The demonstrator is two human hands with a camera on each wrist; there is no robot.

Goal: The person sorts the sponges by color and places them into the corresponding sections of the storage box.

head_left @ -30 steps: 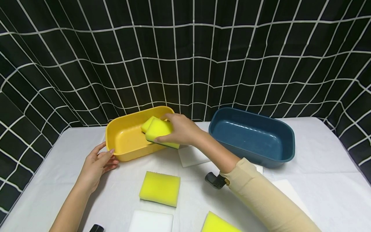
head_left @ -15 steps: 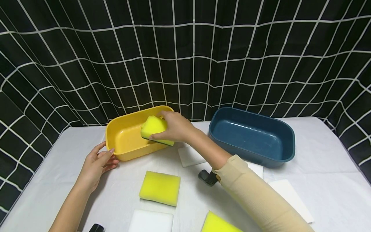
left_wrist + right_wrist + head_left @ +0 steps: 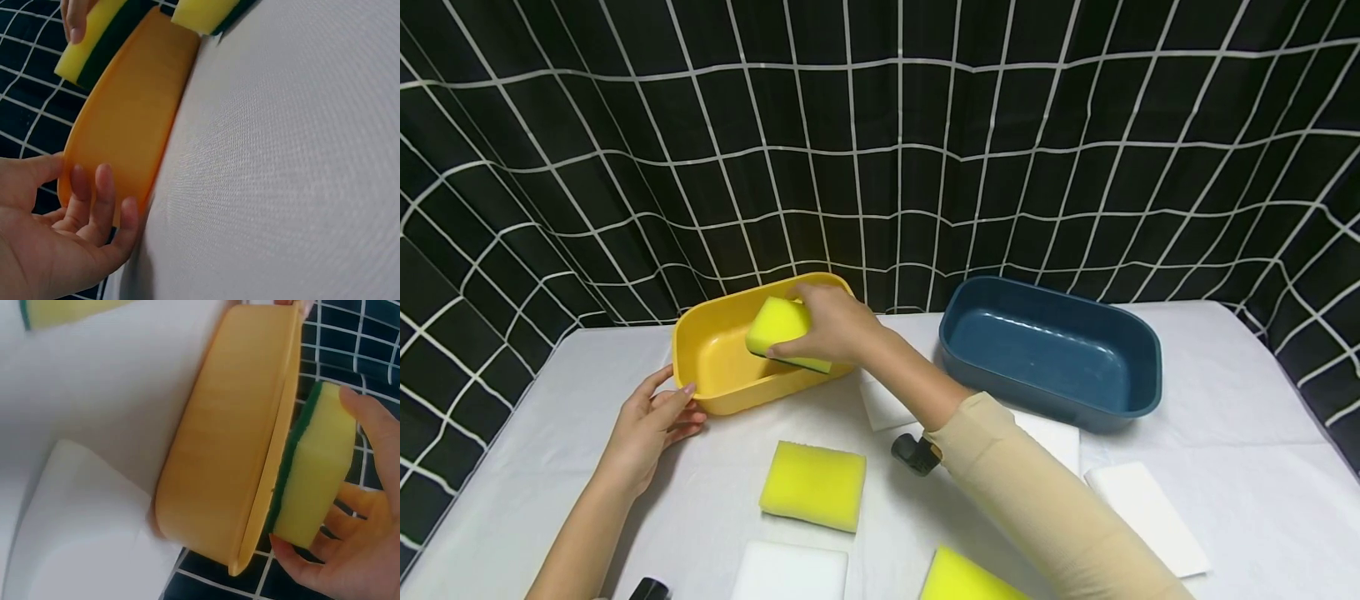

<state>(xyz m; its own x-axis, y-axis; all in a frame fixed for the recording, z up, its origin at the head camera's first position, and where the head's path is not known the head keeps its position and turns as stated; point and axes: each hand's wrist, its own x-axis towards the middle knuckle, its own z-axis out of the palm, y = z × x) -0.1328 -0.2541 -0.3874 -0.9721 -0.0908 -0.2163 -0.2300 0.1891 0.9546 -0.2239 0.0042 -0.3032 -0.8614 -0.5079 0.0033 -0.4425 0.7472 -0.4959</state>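
A sponge (image 3: 777, 324) is being clamped in the right grip (image 3: 833, 323) above a yellow tub (image 3: 760, 393) pinched in the left grip (image 3: 651, 425).

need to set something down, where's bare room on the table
The cloth is bare right of the blue bin; a smaller patch lies between the left hand and the middle yellow sponge. Crowded: in front of that bin, by white pieces and the right sleeve.

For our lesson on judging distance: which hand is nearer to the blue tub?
Right: the right hand holds a sponge over the yellow tub, left of the blue tub. The left hand grips the yellow tub's left end, farther off on the same side.
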